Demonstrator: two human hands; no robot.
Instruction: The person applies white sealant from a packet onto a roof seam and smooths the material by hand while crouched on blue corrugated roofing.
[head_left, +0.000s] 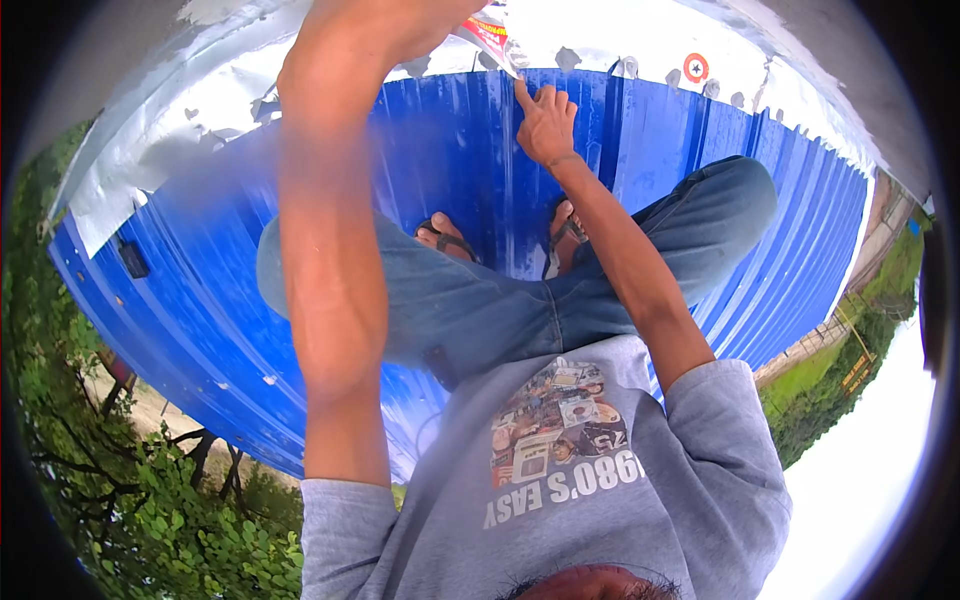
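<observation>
At the top edge, my left hand (427, 26) is partly cut off and bent over a glossy printed packet (491, 34) in red, white and yellow; the fingertips are out of view. The packet tapers down to a narrow tip above the blue ribbed metal roof sheet (442, 150). My right hand (551, 127) has its index finger stretched out to that tip, at the edge of a silvery foil-like sheet (615, 34). Its other fingers are curled, and I see nothing held in them. Grey patches (568, 58) dot the foil's lower edge.
I squat on the sloping roof in sandals (450, 238). A small black object (133, 259) lies to the left. A round red-and-white star mark (696, 67) is on the foil. Beyond the roof's edges are trees (217, 540) on the left and grassy ground (799, 382) on the right.
</observation>
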